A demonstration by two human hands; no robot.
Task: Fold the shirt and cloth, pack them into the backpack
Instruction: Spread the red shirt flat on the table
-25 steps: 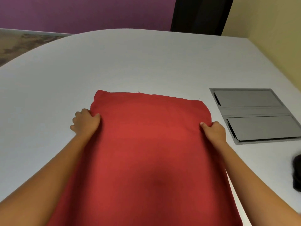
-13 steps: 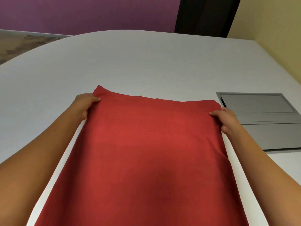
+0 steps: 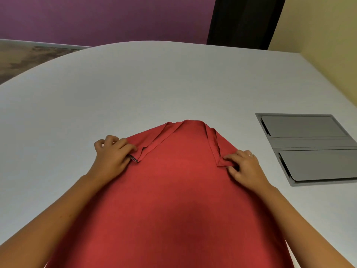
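A red cloth [image 3: 173, 190] lies on the white table [image 3: 135, 84], running from the table's middle down to the bottom edge of the view. Its two far corners are turned back toward me, so the far end narrows to a rounded tip. My left hand [image 3: 113, 155] pinches the left far corner, where a dark stitched hem shows. My right hand [image 3: 244, 167], with a ring on one finger, pinches the right far corner. Neither a shirt nor a backpack is in view.
A grey recessed panel [image 3: 309, 147] with two flaps is set into the table at the right, close to my right hand. A yellow wall borders the table on the right, a purple wall stands behind.
Both hands have pulled the cloth's far corners back toward me and inward. The far edge, straight before, is now a folded, rounded tip.
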